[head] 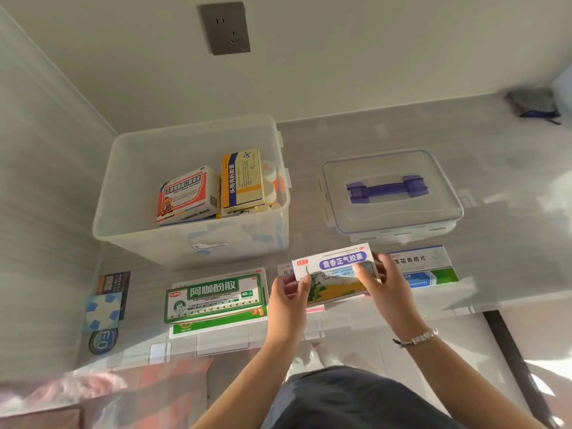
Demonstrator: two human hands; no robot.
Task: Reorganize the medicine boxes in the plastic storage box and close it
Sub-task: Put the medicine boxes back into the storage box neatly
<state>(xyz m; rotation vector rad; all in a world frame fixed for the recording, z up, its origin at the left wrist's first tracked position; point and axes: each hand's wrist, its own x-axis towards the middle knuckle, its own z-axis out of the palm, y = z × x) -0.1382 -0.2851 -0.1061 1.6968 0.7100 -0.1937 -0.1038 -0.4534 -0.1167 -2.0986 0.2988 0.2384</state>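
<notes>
The two hands are nearest to the camera, and together they hold one medicine box point(335, 275) just above the surface point(495, 181). The left hand point(289, 300) pinches its left short end with thumb and fingers, and the right hand point(385, 280) has its fingers curled around the right end, so the long axis of the box runs from left to right between them. The plastic storage box point(192, 193) stands open behind and to the left of the held medicine box, on the side of the left hand, and some medicine boxes are already inside it. I judge the next move must carry the held box backward and to the left, over the near wall. The lid point(391, 193) with the purple handle lies right of the storage box. A green medicine box point(215, 300) lies in front of the storage box, and a blue one point(424, 269) lies in front of the lid.
</notes>
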